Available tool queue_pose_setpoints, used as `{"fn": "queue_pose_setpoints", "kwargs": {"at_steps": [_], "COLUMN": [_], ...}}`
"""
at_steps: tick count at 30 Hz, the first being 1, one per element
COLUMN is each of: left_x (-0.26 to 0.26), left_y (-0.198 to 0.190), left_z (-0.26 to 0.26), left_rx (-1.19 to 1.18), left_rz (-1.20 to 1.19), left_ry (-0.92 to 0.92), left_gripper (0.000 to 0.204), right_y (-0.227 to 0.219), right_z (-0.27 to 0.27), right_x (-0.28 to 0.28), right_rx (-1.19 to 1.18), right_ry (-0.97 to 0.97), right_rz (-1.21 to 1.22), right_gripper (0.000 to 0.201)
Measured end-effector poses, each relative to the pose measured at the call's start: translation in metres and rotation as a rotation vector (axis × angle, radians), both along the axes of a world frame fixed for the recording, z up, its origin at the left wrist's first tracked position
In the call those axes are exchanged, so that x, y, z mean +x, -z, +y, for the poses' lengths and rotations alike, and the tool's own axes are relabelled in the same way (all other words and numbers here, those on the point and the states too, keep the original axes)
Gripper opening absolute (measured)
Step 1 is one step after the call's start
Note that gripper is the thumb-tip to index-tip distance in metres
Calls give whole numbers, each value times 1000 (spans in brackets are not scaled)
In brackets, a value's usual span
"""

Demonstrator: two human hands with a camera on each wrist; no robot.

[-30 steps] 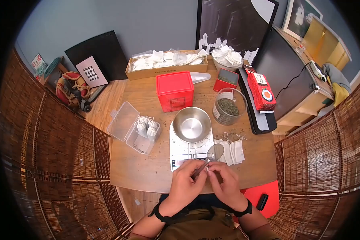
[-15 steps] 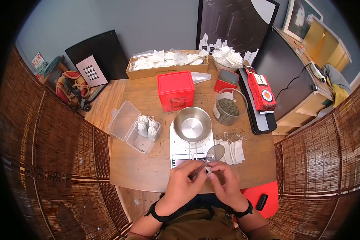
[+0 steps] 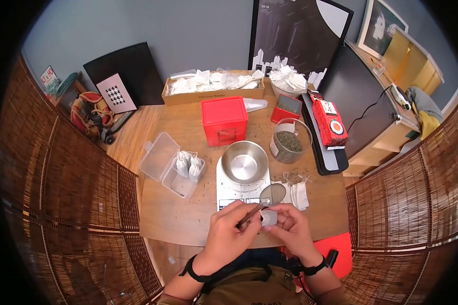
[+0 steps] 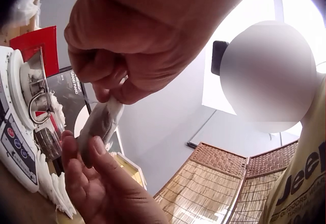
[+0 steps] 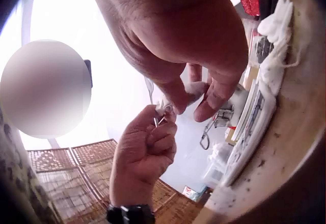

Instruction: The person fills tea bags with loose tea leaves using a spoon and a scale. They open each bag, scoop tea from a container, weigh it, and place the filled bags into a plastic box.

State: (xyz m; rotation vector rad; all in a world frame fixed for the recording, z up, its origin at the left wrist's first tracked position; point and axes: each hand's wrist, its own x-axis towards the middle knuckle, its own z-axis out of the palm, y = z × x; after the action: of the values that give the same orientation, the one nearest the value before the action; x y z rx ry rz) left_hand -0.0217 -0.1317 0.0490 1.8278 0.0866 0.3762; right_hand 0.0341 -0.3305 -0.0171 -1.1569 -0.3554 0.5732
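Observation:
My left hand [image 3: 231, 230] grips a spoon [image 3: 273, 194] with a round bowl and dark handle, its bowl tilted up beyond the fingers. Those fingers also pinch one end of a small white pouch [image 3: 269, 218]. On the pouch's other side, my right hand [image 3: 294, 233] holds it between thumb and fingers. The left wrist view shows the pouch [image 4: 104, 119] filled and greyish, spanning both hands. Just beyond them, a steel pan [image 3: 245, 162] rests on a white scale [image 3: 229, 189]. Flat white pouches [image 3: 298, 195] lie right of the scale.
An open plastic box [image 3: 179, 184] with filled pouches is at left. Behind the pan stands a red container [image 3: 224, 121]; to its right are a clear tub [image 3: 290, 141] of dried leaves, a red tin [image 3: 286, 108] and a red packet [image 3: 329, 122]. A carton [image 3: 213, 95] stands behind.
More of the pouch shows between my hands, and my right hand has shifted slightly right and down with its fingers more bent. The spoon remains in my left hand. The head view has tilted slightly.

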Motion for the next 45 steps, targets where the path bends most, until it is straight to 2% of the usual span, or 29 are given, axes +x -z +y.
{"fn": "queue_pose_setpoints", "kwargs": {"at_steps": [5, 7, 11, 13, 15, 17, 19, 21, 23, 24, 25, 27, 28, 30, 34, 36, 38, 40, 41, 43, 45], "left_x": [1, 2, 3, 1, 1, -1, -2, -3, -5, -6, -7, -5, -5, -1, 4, 6, 8, 14, 15, 18, 19], "left_y": [-5, -6, -2, 8, 24, 30, 35, 36, 36, 38, 41, 46, 47, 53, 50, 47, 49, 60, 59, 56, 52], "left_z": [0, -1, 3, 8, 14, 19, 24, 31, 39, 43, 46, 54, 58, 67, 92, 99, 105, 112, 113, 115, 117], "left_rx": [24, 4, -42, -131, -137, -170, -234, -298, -304, -306, -335, -363, -339, -287, -267, -261, -247, -88, -83, 75, 124], "left_rz": [-38, -71, -76, -9, -47, -2, 11, 24, 45, 43, 39, 37, 25, -1, 17, 29, 45, -8, -6, 14, 32], "left_ry": [-14, -64, -103, -114, -110, -163, -183, -205, -238, -243, -262, -284, -336, -422, -516, -541, -571, -623, -632, -608, -609], "left_gripper": [15, 17, 19, 22, 25, 26, 26, 26, 26, 26, 25, 25, 24, 22, 23, 23, 23, 25, 25, 29, 30], "right_y": [-8, -19, -38, -54, -69, -74, -68, -61, -50, -45, -47, -52, -54, -54, -45, -47, -51, -47, -44, -39, -39], "right_z": [-3, -5, -12, -17, -16, -21, -19, -17, -12, -10, -6, 1, 5, 11, 7, 8, 11, 12, 10, 7, 12], "right_x": [6, 9, 37, 65, 96, 136, 173, 199, 217, 221, 220, 217, 215, 213, 222, 220, 216, 218, 221, 222, 222], "right_rx": [66, 130, 76, 27, -44, -251, -272, -306, -543, -587, -585, -789, -789, -714, -693, -688, -720, -722, -715, -805, -729], "right_ry": [-19, -13, 38, 179, 343, 441, 488, 469, 435, 463, 459, 482, 480, 616, 577, 655, 643, 643, 635, 535, 577], "right_rz": [180, 376, 327, 144, -26, -263, -419, -441, -660, -717, -720, -848, -847, -931, -922, -922, -932, -948, -945, -900, -871], "right_gripper": [44, 40, 37, 39, 41, 44, 45, 40, 31, 24, 24, 24, 24, 23, 23, 22, 22, 21, 21, 20, 21]}}
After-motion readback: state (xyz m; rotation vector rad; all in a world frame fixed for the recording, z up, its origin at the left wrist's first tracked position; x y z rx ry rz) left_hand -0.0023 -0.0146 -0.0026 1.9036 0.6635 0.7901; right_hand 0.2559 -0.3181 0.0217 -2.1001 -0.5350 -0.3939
